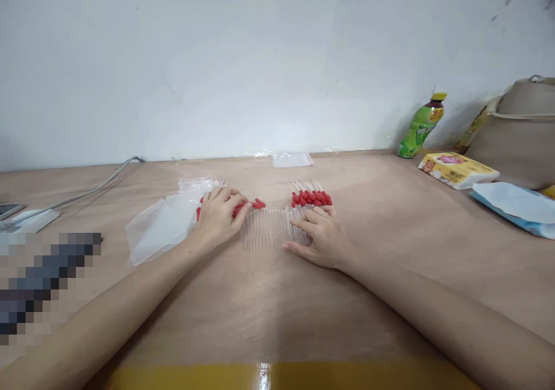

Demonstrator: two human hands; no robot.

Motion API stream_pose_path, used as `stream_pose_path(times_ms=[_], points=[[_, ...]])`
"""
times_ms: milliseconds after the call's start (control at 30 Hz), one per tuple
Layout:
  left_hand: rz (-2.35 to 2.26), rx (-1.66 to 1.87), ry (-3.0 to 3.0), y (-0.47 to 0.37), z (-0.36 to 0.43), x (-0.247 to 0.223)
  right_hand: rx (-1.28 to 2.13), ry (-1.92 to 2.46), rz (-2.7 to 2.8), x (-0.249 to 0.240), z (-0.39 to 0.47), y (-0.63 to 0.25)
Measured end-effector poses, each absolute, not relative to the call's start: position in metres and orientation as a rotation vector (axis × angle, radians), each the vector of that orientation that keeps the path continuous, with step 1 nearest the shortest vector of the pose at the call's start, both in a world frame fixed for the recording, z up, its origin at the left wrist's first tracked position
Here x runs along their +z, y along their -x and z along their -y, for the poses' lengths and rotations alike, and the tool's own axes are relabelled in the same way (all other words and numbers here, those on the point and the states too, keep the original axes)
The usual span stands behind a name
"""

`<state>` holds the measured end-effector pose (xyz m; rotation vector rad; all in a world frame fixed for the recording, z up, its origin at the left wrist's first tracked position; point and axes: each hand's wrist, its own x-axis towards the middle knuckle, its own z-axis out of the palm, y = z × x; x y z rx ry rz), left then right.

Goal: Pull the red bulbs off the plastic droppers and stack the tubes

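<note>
My left hand [221, 211] lies over a small heap of red rubber bulbs [259, 204], its fingers bent but apart. Several bulbs show between the thumb and forefinger and beside the palm; whether any is gripped I cannot tell. Beside it, a row of thin clear tubes [260, 228] is laid out side by side. My right hand [319, 234] rests on the right end of this row, thumb and fingers spread. Just beyond its fingertips is a stack of droppers [310, 196] with red bulbs, their clear stems pointing to the wall.
Clear plastic bags [158, 228] lie left of my left hand. A small white zip bag [292, 159] is by the wall. At right are a green bottle [420, 127], a yellow tissue pack [459, 170], a blue-white packet [515, 208] and a beige bag [515, 136]. A cable [95, 188] runs at left.
</note>
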<state>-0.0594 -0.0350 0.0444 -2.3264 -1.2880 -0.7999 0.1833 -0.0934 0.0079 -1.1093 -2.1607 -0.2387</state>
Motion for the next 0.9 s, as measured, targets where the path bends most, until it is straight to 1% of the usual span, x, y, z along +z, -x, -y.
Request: stream_pose_path(times_ms=[133, 300, 467, 700, 900], points=[[1.324, -0.657, 2.501, 0.031, 0.025, 0.054, -0.286, 1.024, 2.11, 0.004, 0.092, -0.189], [1.629, -0.54, 2.676, -0.017, 0.001, 0.061, -0.353, 0.959, 2.1, 0.001, 0.092, -0.196], [1.855, -0.399, 2.737, -0.048, -0.015, 0.056, -0.347, 0.969, 2.078, 0.002, 0.093, -0.198], [2.093, -0.291, 2.639, -0.065, -0.02, 0.055, -0.367, 0.953, 2.096, 0.003, 0.092, -0.197], [2.207, -0.282, 2.572, -0.073, -0.022, 0.061, -0.368, 0.971, 2.1, 0.001, 0.091, -0.197]])
